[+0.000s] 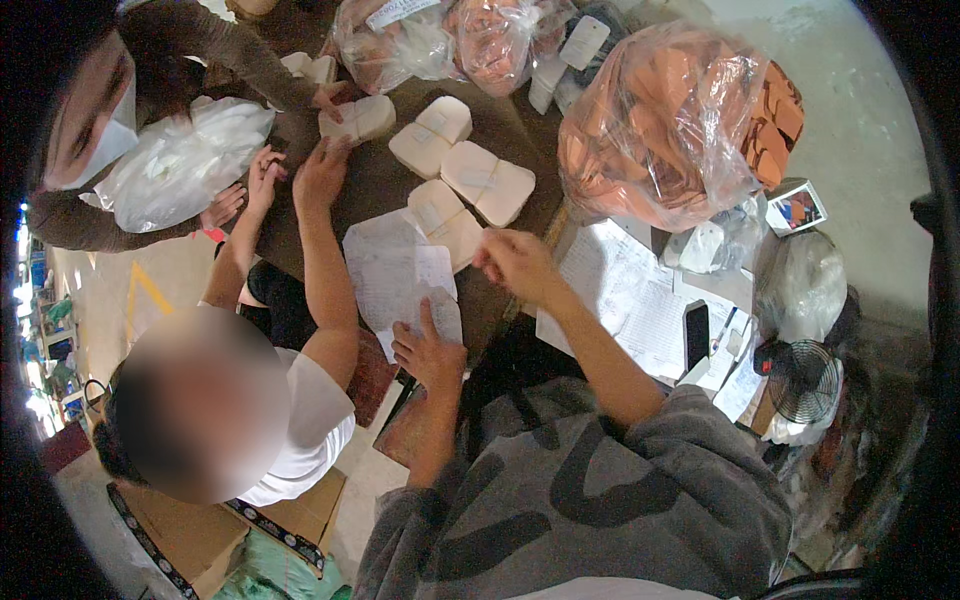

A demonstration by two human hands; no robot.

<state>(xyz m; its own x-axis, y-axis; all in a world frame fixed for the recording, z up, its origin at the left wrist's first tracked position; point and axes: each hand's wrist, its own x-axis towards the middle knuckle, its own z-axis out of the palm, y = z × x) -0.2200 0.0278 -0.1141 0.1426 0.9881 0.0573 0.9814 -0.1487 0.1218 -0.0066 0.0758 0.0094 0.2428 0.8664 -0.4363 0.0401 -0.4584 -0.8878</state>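
The left hand (428, 350) presses flat, fingers released, on white paper sheets (395, 275) on the brown bench (375, 180). The right hand (515, 262), fingers pinched on nothing visible, hovers beside banded cream pad stacks (455, 215); a clear bag of orange pieces (665, 125) lies right.

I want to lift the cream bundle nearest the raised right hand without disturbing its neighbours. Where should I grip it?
Judging from its pose, take the nearest cream bundle by its free lower-right edge, coming from the right hand side. It lies flat, its left touches the paper sheets, and another bundle crowds its top.
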